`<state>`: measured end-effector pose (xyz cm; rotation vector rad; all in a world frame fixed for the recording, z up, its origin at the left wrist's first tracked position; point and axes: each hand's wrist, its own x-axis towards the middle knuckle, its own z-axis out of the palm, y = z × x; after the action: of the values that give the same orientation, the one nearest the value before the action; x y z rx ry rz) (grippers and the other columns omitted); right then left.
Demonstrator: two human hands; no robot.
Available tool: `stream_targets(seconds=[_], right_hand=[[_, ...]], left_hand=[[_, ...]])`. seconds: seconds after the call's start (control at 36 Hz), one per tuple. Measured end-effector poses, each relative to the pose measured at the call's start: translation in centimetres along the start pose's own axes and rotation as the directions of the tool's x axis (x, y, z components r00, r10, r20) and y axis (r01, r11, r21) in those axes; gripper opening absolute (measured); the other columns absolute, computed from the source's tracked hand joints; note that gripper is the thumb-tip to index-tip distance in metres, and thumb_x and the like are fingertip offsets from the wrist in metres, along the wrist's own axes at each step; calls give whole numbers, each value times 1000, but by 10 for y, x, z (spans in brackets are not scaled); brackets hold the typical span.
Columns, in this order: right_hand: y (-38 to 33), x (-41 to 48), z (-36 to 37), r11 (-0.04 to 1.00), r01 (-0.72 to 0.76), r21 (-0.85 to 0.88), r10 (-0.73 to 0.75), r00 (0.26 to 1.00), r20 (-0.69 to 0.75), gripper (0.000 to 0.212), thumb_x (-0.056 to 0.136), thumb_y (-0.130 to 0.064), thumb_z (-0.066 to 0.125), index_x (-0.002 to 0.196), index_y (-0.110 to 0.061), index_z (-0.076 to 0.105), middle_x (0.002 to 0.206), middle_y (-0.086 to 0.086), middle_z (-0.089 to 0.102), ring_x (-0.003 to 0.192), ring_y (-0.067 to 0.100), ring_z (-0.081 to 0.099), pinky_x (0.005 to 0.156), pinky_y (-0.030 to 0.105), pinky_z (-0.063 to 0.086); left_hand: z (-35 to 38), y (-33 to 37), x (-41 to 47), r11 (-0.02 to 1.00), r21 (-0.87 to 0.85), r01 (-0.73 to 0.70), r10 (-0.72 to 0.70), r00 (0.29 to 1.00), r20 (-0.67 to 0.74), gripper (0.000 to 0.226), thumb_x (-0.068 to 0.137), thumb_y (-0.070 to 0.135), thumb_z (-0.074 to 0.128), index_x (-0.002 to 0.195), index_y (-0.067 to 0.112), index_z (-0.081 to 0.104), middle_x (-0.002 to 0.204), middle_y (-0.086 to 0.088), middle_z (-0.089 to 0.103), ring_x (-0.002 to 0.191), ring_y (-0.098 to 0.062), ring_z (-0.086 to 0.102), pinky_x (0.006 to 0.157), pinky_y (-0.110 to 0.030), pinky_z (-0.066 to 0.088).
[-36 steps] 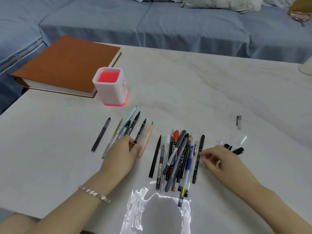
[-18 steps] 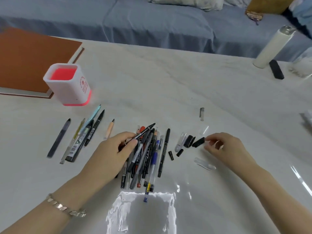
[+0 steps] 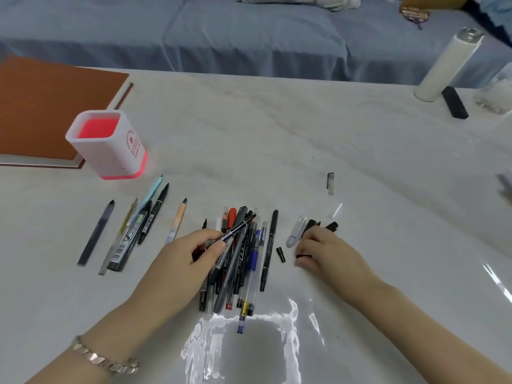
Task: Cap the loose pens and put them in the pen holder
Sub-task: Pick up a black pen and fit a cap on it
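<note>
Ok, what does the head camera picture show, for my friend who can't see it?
A person's left hand holds a thin black pen over a pile of pens on a white table, while the right hand pinches a small black cap. A white and pink pen holder stands at the left.

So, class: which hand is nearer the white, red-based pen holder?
Left. The left hand is down-right of the pen holder; the right hand lies farther right, among black caps.
</note>
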<state>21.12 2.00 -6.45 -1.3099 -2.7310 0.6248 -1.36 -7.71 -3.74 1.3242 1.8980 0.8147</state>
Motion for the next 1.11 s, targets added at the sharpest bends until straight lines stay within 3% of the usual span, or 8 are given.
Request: stream_targets(seconds=[0.08, 0.19, 0.28, 0.36, 0.44, 0.61, 0.78, 1.11], right_hand=[[-2, -8, -5, 964, -110, 241, 128, 990, -62, 5, 91, -22, 50, 89, -20, 55, 79, -14, 52, 74, 1, 49, 66, 10, 34], [-5, -16, -8, 785, -169, 596, 279, 956, -96, 21, 85, -15, 60, 75, -33, 56, 64, -2, 61, 57, 5, 52, 60, 11, 40], [-12, -17, -13, 700, -179, 692, 341, 934, -104, 17, 79, -13, 67, 71, -28, 67, 64, 13, 58, 54, 9, 48, 58, 14, 40], [-23, -16, -22, 574, -143, 806, 339, 938, -75, 16, 79, -7, 65, 75, -22, 70, 55, 3, 58, 48, 1, 52, 56, 6, 42], [-33, -14, -26, 507, -119, 853, 327, 943, -63, 16, 78, -3, 66, 77, -19, 69, 55, -1, 65, 52, 1, 59, 60, 7, 45], [-48, -11, -29, 507, -88, 858, 288, 955, -72, 24, 75, -2, 68, 71, -25, 69, 56, -3, 67, 55, 6, 61, 60, 10, 48], [-56, -12, -30, 549, -107, 829, 253, 967, -43, 21, 77, -3, 67, 73, -23, 68, 50, -13, 62, 50, -1, 54, 57, 6, 44], [-58, -11, -26, 661, -134, 738, 186, 983, 12, 26, 74, -16, 71, 65, -40, 68, 54, -10, 54, 57, 7, 48, 57, 10, 40]], left_hand=[[-1, 1, -3, 1000, -31, -8, 9, 999, 32, 19, 88, 31, 52, 101, 43, 59, 75, 18, 66, 74, 8, 58, 66, -8, 41], [1, 3, -7, 997, -53, -49, 54, 993, 103, 28, 88, 26, 54, 88, 54, 52, 84, 42, 58, 82, 16, 55, 66, 2, 38], [1, 5, -9, 996, -49, -71, 77, 988, 136, 30, 88, 26, 55, 85, 56, 52, 89, 38, 59, 83, 11, 56, 67, -5, 43], [2, 6, -11, 995, -58, -85, 92, 987, 135, 31, 87, 24, 56, 86, 55, 53, 92, 38, 59, 88, 12, 56, 70, -1, 41], [2, 7, -13, 994, -80, -73, 82, 989, 123, 28, 87, 24, 57, 86, 53, 58, 87, 31, 63, 79, 8, 58, 66, -2, 41], [2, 5, -19, 994, -87, -65, 76, 988, 131, 25, 87, 25, 57, 89, 49, 60, 86, 31, 63, 78, 9, 58, 64, -1, 39], [1, 2, -22, 995, -53, -85, 92, 984, 151, 26, 87, 24, 57, 92, 49, 59, 84, 34, 61, 78, 9, 58, 65, -3, 39], [-1, -3, -25, 985, 10, -174, 170, 974, 152, 26, 89, 30, 54, 93, 56, 55, 101, 37, 55, 92, 9, 55, 74, -4, 39]])
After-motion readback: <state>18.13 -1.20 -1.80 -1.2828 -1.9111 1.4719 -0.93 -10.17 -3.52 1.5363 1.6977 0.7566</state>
